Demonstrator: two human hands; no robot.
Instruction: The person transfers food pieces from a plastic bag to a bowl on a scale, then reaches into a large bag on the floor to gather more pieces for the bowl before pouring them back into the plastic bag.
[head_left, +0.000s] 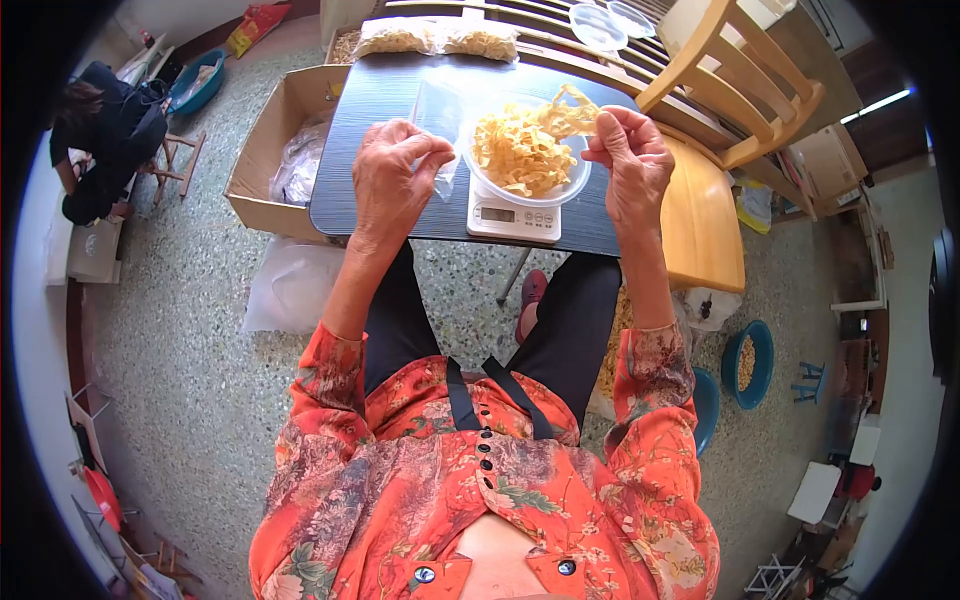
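- Nearest: floral shirt [350, 510], 6 o'clock.
- Right hand [636, 165], 1 o'clock: fingers pinching a pale-yellow strip [568, 108] above the heap.
- Left hand [390, 180], 11 o'clock: fingers closed on clear bag [434, 108] edge.
- Heap of strips [515, 155]: in bowl [574, 186], 12 o'clock, on scale [516, 222].
- Risk: strip tangled with heap could drag others out; brittle pieces might snap.
- Risk: scale sits at counter [372, 112] near edge; wrist bump could tip bowl.
- Risk: bag film touching bowl might skew reading.
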